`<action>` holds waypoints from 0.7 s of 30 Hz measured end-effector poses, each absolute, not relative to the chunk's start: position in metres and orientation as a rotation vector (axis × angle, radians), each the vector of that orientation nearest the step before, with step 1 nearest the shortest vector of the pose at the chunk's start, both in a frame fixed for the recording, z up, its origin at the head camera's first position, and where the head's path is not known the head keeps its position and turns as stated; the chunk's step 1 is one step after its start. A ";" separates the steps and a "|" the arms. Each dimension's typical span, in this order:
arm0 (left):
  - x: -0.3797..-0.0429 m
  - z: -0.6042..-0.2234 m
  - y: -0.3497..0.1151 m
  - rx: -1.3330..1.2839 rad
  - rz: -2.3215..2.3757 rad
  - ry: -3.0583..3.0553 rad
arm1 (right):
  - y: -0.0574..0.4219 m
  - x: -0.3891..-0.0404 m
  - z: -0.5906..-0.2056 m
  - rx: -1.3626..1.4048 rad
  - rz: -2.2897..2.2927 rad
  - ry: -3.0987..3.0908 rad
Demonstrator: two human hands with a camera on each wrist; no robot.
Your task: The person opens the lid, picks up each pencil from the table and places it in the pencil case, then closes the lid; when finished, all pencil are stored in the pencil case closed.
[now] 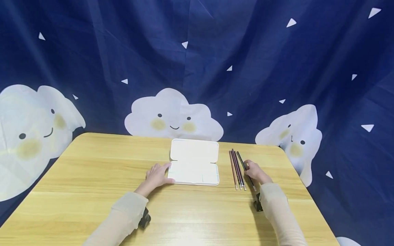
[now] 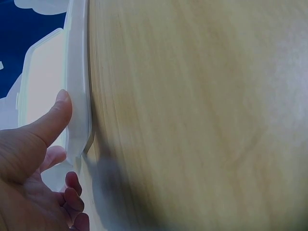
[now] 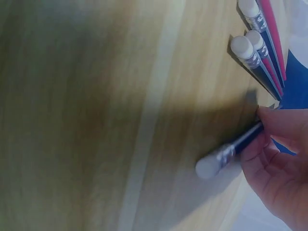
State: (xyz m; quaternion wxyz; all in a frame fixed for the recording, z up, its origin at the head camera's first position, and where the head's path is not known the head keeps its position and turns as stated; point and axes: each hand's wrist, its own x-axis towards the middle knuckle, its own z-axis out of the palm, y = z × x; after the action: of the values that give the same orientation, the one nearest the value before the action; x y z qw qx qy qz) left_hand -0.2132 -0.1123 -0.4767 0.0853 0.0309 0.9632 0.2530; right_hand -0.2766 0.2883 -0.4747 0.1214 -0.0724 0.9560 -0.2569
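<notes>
A white pencil case (image 1: 186, 172) lies unfolded flat, its lid (image 1: 194, 150) towards the back. My left hand (image 1: 157, 175) holds its left end. In the left wrist view the thumb (image 2: 58, 115) presses the case's side wall (image 2: 77, 72), with the index finger at its corner and the other fingers curled below. On the right, my right hand (image 1: 256, 171) pinches a dark pencil (image 1: 252, 184) between thumb and fingers. The pencil's white eraser end (image 3: 210, 166) points towards me, near the table. Several pencils (image 1: 237, 171) lie side by side left of that hand, erasers towards me.
The wooden table (image 1: 92, 171) has rounded far corners. Behind it hangs a dark blue curtain (image 1: 154, 51) printed with clouds and white triangles. Each wrist carries a small black camera, the left one (image 1: 144, 218) and the right one (image 1: 258, 203).
</notes>
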 end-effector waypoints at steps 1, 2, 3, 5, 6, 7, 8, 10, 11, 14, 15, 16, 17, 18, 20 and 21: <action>-0.213 -0.477 -0.112 0.092 0.754 2.871 | 0.289 -0.276 -0.475 -0.222 -0.758 2.791; -0.213 -0.476 -0.112 0.091 0.754 2.871 | 0.289 -0.276 -0.475 -0.223 -0.776 2.787; -0.213 -0.476 -0.112 0.091 0.754 2.869 | 0.290 -0.275 -0.474 -0.224 -0.802 2.779; -0.213 -0.476 -0.112 0.091 0.750 2.869 | 0.290 -0.273 -0.472 -0.231 -0.858 2.766; -0.213 -0.476 -0.112 0.091 0.745 2.871 | 0.291 -0.272 -0.471 -0.234 -0.895 2.761; -0.213 -0.476 -0.112 0.092 0.740 2.873 | 0.292 -0.272 -0.471 -0.227 -0.944 2.752; -0.213 -0.476 -0.112 0.093 0.735 2.875 | 0.292 -0.272 -0.469 -0.224 -0.992 2.741; -0.213 -0.476 -0.112 0.092 0.729 2.877 | 0.294 -0.272 -0.467 -0.260 -1.099 2.727; -0.213 -0.476 -0.112 0.091 0.727 2.878 | 0.295 -0.273 -0.467 -0.271 -1.167 2.706; -0.213 -0.476 -0.112 0.087 0.733 2.873 | 0.304 -0.283 -0.476 -0.432 -1.370 2.624; -0.213 -0.476 -0.112 0.086 0.737 2.871 | 0.304 -0.284 -0.476 -0.461 -1.406 2.607; -0.213 -0.476 -0.112 0.087 0.738 2.871 | 0.304 -0.286 -0.475 -0.497 -1.436 2.583; -0.213 -0.476 -0.112 0.088 0.740 2.871 | 0.302 -0.286 -0.473 -0.492 -1.451 2.580; -0.213 -0.476 -0.112 0.089 0.741 2.872 | 0.299 -0.286 -0.470 -0.500 -1.459 2.582; -0.213 -0.476 -0.112 0.093 0.739 2.875 | 0.286 -0.277 -0.453 -0.445 -1.416 2.619; -0.213 -0.476 -0.112 0.093 0.739 2.875 | 0.282 -0.275 -0.449 -0.452 -1.424 2.619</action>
State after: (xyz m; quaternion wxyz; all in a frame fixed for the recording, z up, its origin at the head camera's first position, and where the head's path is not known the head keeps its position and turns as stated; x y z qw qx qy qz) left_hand -0.2128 -0.1121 -0.4758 0.0856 0.0313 0.9645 0.2480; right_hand -0.2748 0.2823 -0.4493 0.0631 -0.1495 0.8669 -0.4714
